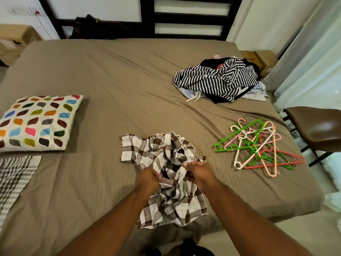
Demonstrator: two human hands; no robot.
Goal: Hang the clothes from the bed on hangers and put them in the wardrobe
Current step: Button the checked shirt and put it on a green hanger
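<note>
Two hands, the left hand (148, 179) and the right hand (198, 174), both grip one brown-and-white checked shirt (166, 152). To the right of the right hand lies one tangled heap of hangers (258, 145). It has plastic hangers in five colours (green, white, pink, peach and red) plus a few thin wire ones, roughly ten in all, but the tangle prevents an exact count. Farther off, beyond the right hand, sits one pile of clothes (217, 78). At least four garments show in it: one black-and-white striped, one black and two pale ones. Left of the left hand are one patterned pillow (36, 122) and one striped cloth (14, 178). One brown chair (319, 126) stands at the far right.
</note>
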